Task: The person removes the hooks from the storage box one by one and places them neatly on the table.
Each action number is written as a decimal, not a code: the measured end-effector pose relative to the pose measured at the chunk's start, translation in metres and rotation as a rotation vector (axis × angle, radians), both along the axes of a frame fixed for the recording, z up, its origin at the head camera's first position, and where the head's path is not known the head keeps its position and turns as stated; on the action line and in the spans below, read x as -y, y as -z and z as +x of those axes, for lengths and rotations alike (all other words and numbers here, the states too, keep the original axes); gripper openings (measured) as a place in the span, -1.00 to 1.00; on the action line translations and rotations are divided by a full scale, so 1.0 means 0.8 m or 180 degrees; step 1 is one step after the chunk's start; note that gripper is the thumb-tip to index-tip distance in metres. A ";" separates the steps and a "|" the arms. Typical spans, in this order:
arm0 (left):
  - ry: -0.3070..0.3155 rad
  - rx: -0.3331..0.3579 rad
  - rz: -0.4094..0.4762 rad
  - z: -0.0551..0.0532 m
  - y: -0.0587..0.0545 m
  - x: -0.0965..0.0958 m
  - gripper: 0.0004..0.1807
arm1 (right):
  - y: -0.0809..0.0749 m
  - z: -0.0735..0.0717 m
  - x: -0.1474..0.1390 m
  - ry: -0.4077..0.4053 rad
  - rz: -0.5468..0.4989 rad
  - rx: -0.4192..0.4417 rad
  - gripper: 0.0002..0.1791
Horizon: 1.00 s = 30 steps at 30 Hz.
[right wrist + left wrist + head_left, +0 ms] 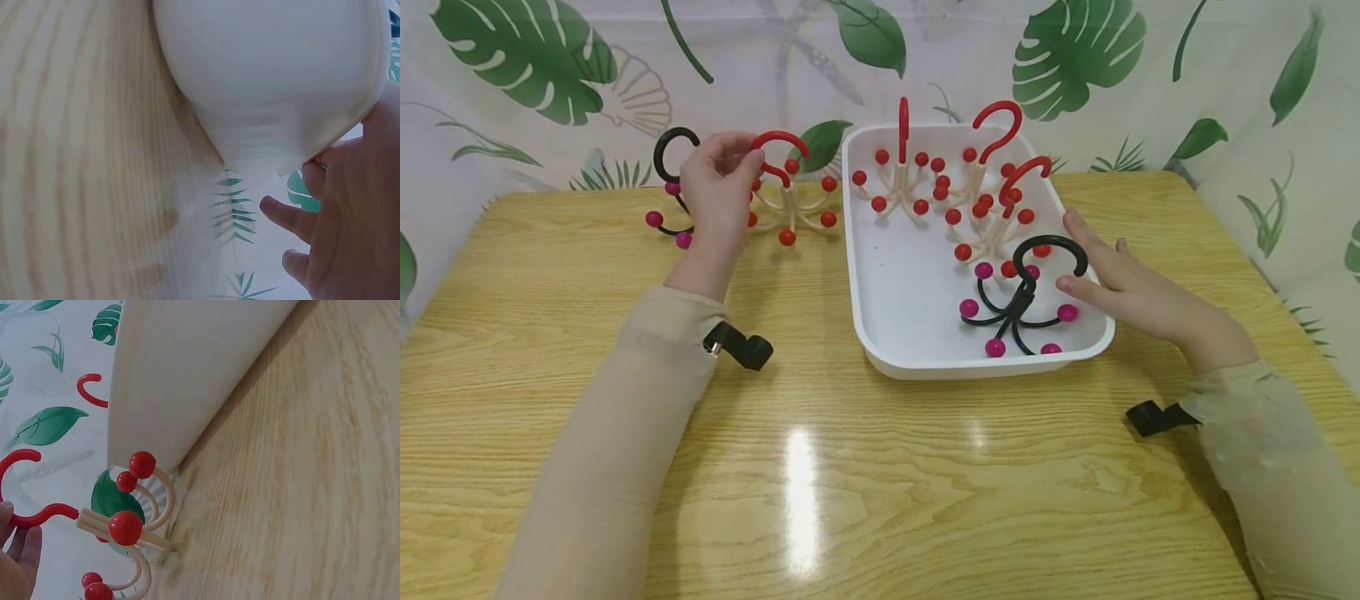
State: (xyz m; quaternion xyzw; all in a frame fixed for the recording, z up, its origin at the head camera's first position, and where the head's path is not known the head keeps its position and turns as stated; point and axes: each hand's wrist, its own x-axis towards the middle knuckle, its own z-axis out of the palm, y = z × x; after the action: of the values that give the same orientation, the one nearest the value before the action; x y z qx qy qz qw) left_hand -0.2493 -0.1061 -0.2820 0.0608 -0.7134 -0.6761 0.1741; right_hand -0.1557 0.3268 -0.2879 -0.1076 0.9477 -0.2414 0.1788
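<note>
Well, left hand [718,183]: you pinch a red hook [788,200].
Right hand [1138,283]: fingers extended, touching the tray [955,368].
Leftmost black hook [658,158]: partly hidden behind your left hand.

Legible text: none, in head view or either wrist view. Tiny dark marks [876,247] on floor of white, round-cornered plastic tub [898,321]; too small to make out as characters.

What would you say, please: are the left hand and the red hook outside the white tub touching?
Touching: the left wrist view shows the left hand pinching the red hook, with no gap between them.
</note>
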 end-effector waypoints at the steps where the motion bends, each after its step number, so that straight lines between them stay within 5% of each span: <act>1: 0.0000 0.0005 -0.0006 0.000 0.001 0.000 -0.82 | 0.000 0.000 0.000 0.0003 -0.0009 0.0004 -0.18; 18: 0.0006 0.0088 0.0349 -0.005 0.004 0.002 -0.81 | 0.002 0.000 -0.001 -0.0068 -0.0100 -0.0052 -0.18; 30: 0.0081 0.0060 0.0344 -0.003 0.004 0.000 -0.77 | 0.002 -0.001 0.001 -0.0051 -0.0082 -0.0048 -0.18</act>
State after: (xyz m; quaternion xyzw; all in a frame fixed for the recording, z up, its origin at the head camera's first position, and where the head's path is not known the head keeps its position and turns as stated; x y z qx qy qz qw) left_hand -0.2516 -0.1062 -0.2852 0.0674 -0.6781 -0.7152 0.1551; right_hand -0.1561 0.3262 -0.2892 -0.1193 0.9450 -0.2513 0.1722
